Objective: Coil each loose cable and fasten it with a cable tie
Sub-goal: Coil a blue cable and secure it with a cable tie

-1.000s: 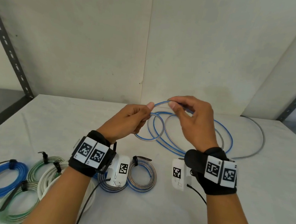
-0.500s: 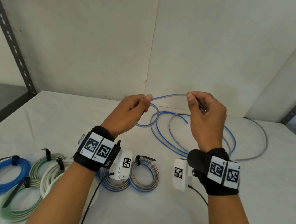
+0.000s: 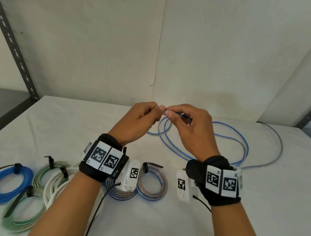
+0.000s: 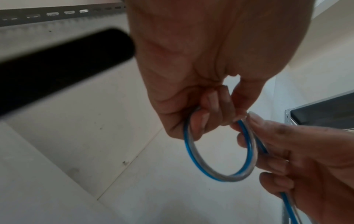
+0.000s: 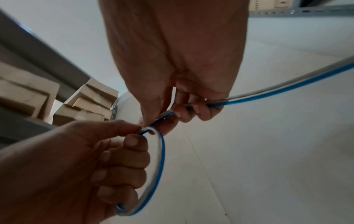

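Both hands are raised above the white surface, fingertips nearly meeting over its far middle. The left hand has its fingers curled round a small loop of the blue-and-clear cable, thumb and forefinger pinching the loop's top; in the left wrist view that loop hangs as a neat ring below the curled fingers. The right hand pinches the same cable just beside the left fingertips and also grips it farther along with its remaining fingers, so the strand runs out past the palm to the right, as the right wrist view shows. The rest of the cable lies loose on the surface behind and to the right of the hands in wide, overlapping curves, reaching toward the far right edge. Nearer the person, along the front left, lie finished coils, each cinched with a black tie: a blue coil, a green coil, a white coil and a blue-and-clear coil between the wrists.
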A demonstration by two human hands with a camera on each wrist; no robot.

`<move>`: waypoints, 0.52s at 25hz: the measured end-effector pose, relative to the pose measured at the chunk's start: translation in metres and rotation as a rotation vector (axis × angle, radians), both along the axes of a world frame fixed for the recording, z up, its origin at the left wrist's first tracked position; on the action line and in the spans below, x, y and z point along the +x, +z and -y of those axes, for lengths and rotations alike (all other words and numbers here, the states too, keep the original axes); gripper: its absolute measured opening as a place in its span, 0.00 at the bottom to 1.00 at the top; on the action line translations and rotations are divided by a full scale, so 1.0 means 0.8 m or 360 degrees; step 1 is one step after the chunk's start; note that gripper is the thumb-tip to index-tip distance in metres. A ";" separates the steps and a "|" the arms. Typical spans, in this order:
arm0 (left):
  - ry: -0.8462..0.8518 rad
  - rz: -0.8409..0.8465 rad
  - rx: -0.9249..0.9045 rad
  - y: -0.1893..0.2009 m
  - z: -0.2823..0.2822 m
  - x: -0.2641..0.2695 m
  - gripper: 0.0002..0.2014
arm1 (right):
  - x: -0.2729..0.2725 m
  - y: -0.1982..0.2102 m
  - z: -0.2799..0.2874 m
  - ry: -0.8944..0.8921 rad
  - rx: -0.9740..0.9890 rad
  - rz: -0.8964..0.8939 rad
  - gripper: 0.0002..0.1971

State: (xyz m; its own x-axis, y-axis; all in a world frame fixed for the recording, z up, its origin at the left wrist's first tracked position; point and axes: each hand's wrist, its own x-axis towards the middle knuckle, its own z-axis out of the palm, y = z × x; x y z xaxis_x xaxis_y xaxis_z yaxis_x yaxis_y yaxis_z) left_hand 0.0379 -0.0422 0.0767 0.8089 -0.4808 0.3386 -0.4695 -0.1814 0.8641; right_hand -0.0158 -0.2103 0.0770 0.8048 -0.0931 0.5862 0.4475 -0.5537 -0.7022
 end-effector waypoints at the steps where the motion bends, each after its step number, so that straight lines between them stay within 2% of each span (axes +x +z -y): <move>1: -0.0020 -0.0007 -0.0013 0.000 0.001 -0.001 0.21 | 0.000 0.001 0.001 -0.0024 0.0066 0.0029 0.05; 5: -0.0046 0.0025 -0.0017 0.002 0.003 -0.004 0.25 | -0.004 0.007 0.000 -0.0151 0.0181 0.0188 0.03; 9: 0.0057 0.0091 0.0003 0.000 -0.003 0.002 0.27 | -0.003 0.004 -0.009 -0.0270 0.0275 0.0291 0.02; 11: 0.0118 -0.0004 -0.0145 -0.002 -0.006 0.008 0.26 | -0.001 0.001 -0.014 -0.0223 0.0265 0.0182 0.02; 13: 0.0164 -0.0220 -0.0402 -0.001 -0.008 0.012 0.22 | 0.002 -0.003 -0.018 -0.0083 0.0221 0.0006 0.02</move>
